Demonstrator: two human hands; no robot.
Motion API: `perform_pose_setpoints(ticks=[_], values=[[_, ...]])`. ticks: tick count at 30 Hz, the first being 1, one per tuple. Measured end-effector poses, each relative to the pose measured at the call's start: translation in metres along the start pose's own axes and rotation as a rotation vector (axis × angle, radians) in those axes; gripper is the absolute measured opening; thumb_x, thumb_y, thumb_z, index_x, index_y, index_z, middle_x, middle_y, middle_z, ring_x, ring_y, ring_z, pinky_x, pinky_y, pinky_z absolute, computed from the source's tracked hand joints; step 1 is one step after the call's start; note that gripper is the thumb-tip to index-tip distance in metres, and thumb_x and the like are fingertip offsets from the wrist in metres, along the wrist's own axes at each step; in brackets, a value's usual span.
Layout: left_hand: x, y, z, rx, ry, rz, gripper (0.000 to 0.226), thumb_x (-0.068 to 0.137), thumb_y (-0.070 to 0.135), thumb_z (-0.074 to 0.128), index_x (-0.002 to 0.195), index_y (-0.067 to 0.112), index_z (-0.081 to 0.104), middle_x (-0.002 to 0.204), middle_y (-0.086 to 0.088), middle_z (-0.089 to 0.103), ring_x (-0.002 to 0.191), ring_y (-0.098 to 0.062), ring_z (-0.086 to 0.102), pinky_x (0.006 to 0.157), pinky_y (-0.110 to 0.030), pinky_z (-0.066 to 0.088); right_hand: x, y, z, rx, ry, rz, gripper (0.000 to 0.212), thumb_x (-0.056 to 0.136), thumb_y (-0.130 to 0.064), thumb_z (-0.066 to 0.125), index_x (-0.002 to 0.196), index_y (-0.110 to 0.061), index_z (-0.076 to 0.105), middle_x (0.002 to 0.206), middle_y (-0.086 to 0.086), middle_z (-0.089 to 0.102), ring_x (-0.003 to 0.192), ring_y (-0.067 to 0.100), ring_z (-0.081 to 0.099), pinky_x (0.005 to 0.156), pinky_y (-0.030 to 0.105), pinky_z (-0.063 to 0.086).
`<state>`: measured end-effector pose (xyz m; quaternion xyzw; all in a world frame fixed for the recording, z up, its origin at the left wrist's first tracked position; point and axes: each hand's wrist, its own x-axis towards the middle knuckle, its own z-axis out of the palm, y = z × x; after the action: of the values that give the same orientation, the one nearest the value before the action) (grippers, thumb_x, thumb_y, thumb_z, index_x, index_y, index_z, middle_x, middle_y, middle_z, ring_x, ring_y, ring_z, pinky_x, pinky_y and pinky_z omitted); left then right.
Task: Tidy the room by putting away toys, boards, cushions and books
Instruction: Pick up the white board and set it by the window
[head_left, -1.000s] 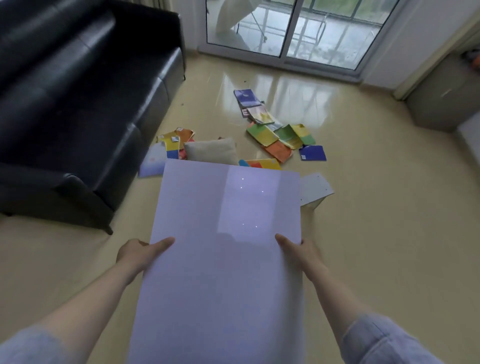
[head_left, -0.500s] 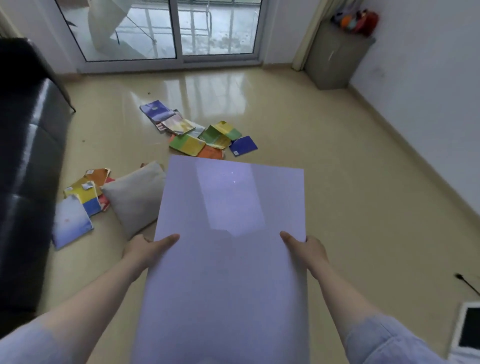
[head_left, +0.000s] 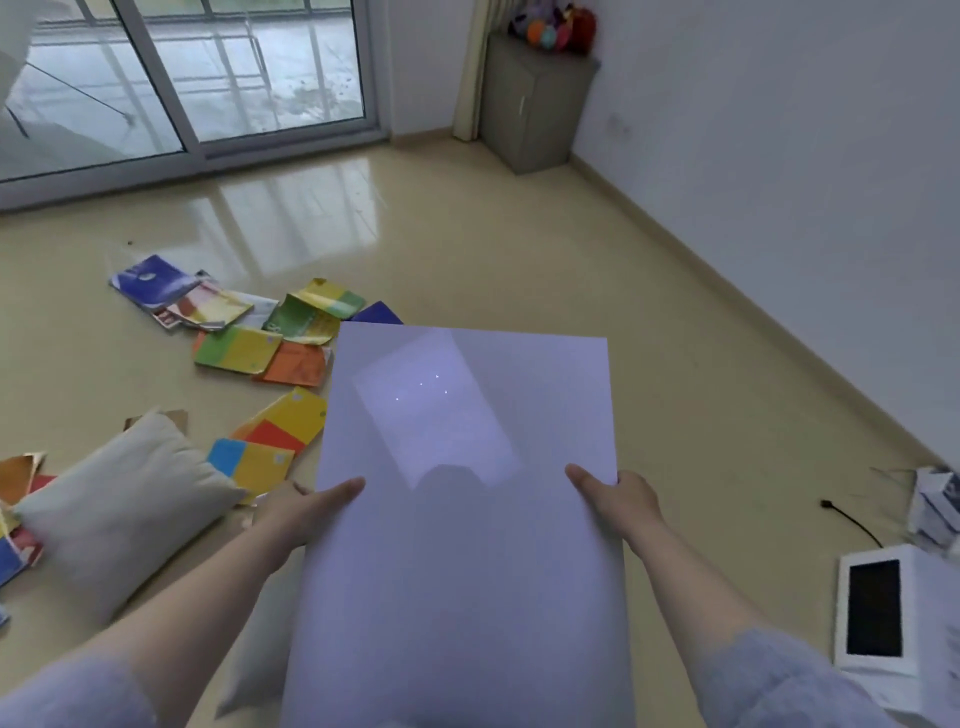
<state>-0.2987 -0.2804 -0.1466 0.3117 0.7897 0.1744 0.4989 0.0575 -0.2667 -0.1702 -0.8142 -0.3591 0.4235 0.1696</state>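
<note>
A large white glossy board (head_left: 467, 519) is held flat in front of me above the floor. My left hand (head_left: 306, 506) grips its left edge, thumb on top. My right hand (head_left: 618, 501) grips its right edge the same way. On the floor to the left lie several colourful books (head_left: 244, 325), a beige cushion (head_left: 119, 509) and more books (head_left: 270, 441) beside it. Soft toys (head_left: 553, 23) sit on a grey cabinet (head_left: 535, 109) in the far corner.
A sliding glass door (head_left: 182, 78) fills the far wall. The white wall (head_left: 805, 208) runs along the right. A white box with a dark panel (head_left: 883, 618), a black cable (head_left: 847, 519) and a crumpled packet (head_left: 935, 504) lie at the right edge.
The view has swung to the right: the black sofa has left the frame and the cabinet and right wall have come in. Both hands keep hold of the board.
</note>
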Motion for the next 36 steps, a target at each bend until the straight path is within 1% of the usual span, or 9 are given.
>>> perform_pose_setpoints(ticks=[4, 9, 13, 18, 22, 24, 26, 28, 36], values=[[0.034, 0.062, 0.051, 0.000, -0.014, 0.040, 0.079, 0.026, 0.069, 0.075, 0.075, 0.010, 0.059, 0.080, -0.009, 0.066, 0.080, -0.033, 0.069, 0.077, -0.046, 0.055, 0.069, -0.019, -0.056, -0.005, -0.008, 0.002, 0.071, 0.071, -0.061, 0.071, 0.115, -0.006, 0.063, 0.115, 0.009, 0.066, 0.104, 0.027, 0.063, 0.091, 0.039, 0.051], [0.066, 0.128, 0.093, 0.063, 0.035, 0.068, 0.055, 0.063, 0.057, 0.079, 0.072, 0.008, 0.056, 0.079, -0.011, 0.060, 0.069, -0.025, 0.058, 0.067, -0.039, 0.047, 0.131, -0.034, -0.090, -0.006, -0.005, 0.026, 0.070, 0.074, -0.060, 0.070, 0.115, -0.003, 0.063, 0.116, 0.012, 0.066, 0.105, 0.029, 0.062, 0.091, 0.039, 0.050], [0.104, 0.171, 0.120, 0.099, 0.040, 0.041, 0.050, 0.071, 0.050, 0.076, 0.067, 0.011, 0.046, 0.071, -0.007, 0.049, 0.062, -0.021, 0.048, 0.061, -0.030, 0.034, 0.182, -0.049, -0.104, -0.019, -0.018, 0.056, 0.078, 0.072, -0.064, 0.069, 0.119, -0.001, 0.062, 0.119, 0.014, 0.065, 0.109, 0.030, 0.061, 0.093, 0.040, 0.049], [0.156, 0.226, 0.136, 0.117, -0.017, 0.010, 0.068, 0.046, 0.071, 0.073, 0.070, 0.013, 0.047, 0.074, -0.007, 0.047, 0.066, -0.021, 0.048, 0.062, -0.033, 0.034, 0.247, -0.086, -0.114, -0.040, 0.005, 0.061, 0.072, 0.078, -0.057, 0.068, 0.118, 0.002, 0.062, 0.121, 0.017, 0.063, 0.112, 0.031, 0.059, 0.093, 0.037, 0.047], [0.203, 0.278, 0.143, 0.105, -0.023, 0.001, 0.061, 0.058, 0.063, 0.077, 0.066, 0.011, 0.045, 0.073, -0.010, 0.048, 0.063, -0.023, 0.048, 0.060, -0.032, 0.033, 0.300, -0.141, -0.126, -0.076, 0.026, 0.064, 0.062, 0.082, -0.051, 0.068, 0.114, 0.002, 0.062, 0.120, 0.018, 0.063, 0.111, 0.032, 0.059, 0.088, 0.034, 0.045], [0.230, 0.308, 0.141, 0.091, -0.024, 0.011, 0.069, 0.044, 0.070, 0.073, 0.066, 0.008, 0.052, 0.071, -0.011, 0.056, 0.065, -0.029, 0.058, 0.059, -0.033, 0.041, 0.324, -0.173, -0.133, -0.094, 0.037, 0.050, 0.061, 0.083, -0.051, 0.067, 0.112, 0.002, 0.063, 0.119, 0.018, 0.063, 0.110, 0.032, 0.059, 0.086, 0.034, 0.045], [0.264, 0.335, 0.139, 0.060, -0.030, 0.011, 0.084, 0.035, 0.075, 0.072, 0.076, 0.002, 0.063, 0.080, -0.012, 0.067, 0.077, -0.031, 0.066, 0.069, -0.039, 0.055, 0.352, -0.204, -0.141, -0.102, 0.056, 0.037, 0.061, 0.082, -0.051, 0.068, 0.111, 0.002, 0.064, 0.118, 0.018, 0.064, 0.109, 0.032, 0.060, 0.086, 0.034, 0.046], [0.288, 0.359, 0.135, 0.032, -0.045, 0.009, 0.090, 0.033, 0.077, 0.073, 0.084, 0.004, 0.067, 0.086, -0.013, 0.069, 0.081, -0.030, 0.068, 0.077, -0.046, 0.058, 0.374, -0.233, -0.146, -0.118, 0.057, 0.025, 0.062, 0.080, -0.054, 0.068, 0.111, 0.001, 0.064, 0.117, 0.017, 0.065, 0.108, 0.032, 0.060, 0.090, 0.036, 0.048], [0.353, 0.454, 0.129, -0.094, -0.019, 0.004, 0.071, 0.037, 0.062, 0.079, 0.083, 0.009, 0.070, 0.085, -0.011, 0.072, 0.081, -0.030, 0.069, 0.080, -0.049, 0.057, 0.473, -0.334, -0.149, -0.170, 0.033, -0.020, 0.063, 0.080, -0.055, 0.067, 0.107, 0.002, 0.067, 0.114, 0.018, 0.067, 0.106, 0.032, 0.061, 0.086, 0.035, 0.047]])
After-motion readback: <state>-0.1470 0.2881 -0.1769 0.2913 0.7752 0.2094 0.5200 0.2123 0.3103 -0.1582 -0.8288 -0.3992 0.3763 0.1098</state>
